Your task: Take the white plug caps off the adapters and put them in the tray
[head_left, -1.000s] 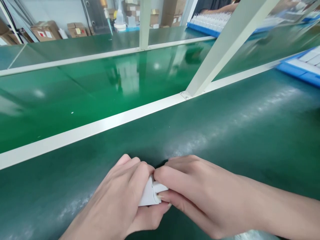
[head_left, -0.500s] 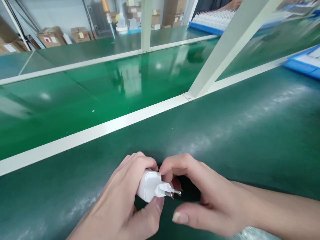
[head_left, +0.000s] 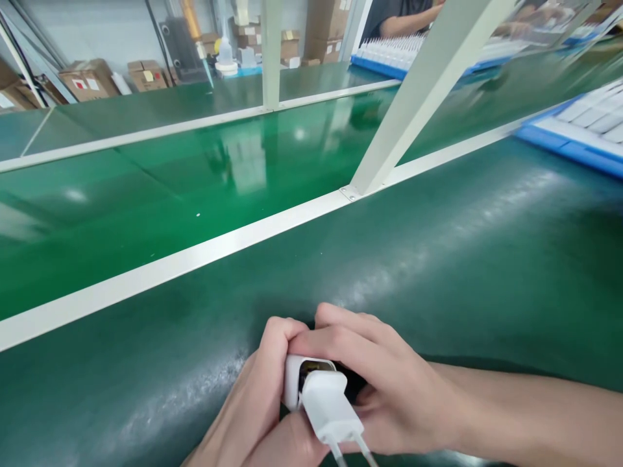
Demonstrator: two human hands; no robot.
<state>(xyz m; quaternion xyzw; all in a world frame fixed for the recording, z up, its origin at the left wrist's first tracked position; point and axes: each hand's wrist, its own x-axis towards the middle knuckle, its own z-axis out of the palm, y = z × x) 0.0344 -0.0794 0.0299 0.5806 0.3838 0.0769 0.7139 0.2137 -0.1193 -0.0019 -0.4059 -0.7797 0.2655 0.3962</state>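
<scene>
A white phone charger (head_left: pixel 293 381) is low in the middle, its front open and dark and brownish parts showing inside. Its white plug end (head_left: pixel 331 405), with two metal pins, is tilted out of that opening and points down toward me. My left hand (head_left: pixel 260 395) is closed around the charger body from the left. My right hand (head_left: pixel 389 383) is closed against it from the other side, index finger across the top of the body and thumb side by the plug end. The plug end partly hides the right thumb.
A cream metal rail (head_left: pixel 214 250) runs across the green bench (head_left: pixel 438 279), with a slanted post (head_left: pixel 413 97) rising from it. A blue tray (head_left: pixel 574 139) holding white pieces is at right. Farther back are another tray (head_left: pixel 389 61), a co-worker's arm (head_left: pixel 409 23) and cardboard boxes (head_left: pixel 87 79).
The plug end has come away from the charger's front and tipped toward me, exposing the inside. My right hand has closed in onto the charger. The view has shifted slightly right.
</scene>
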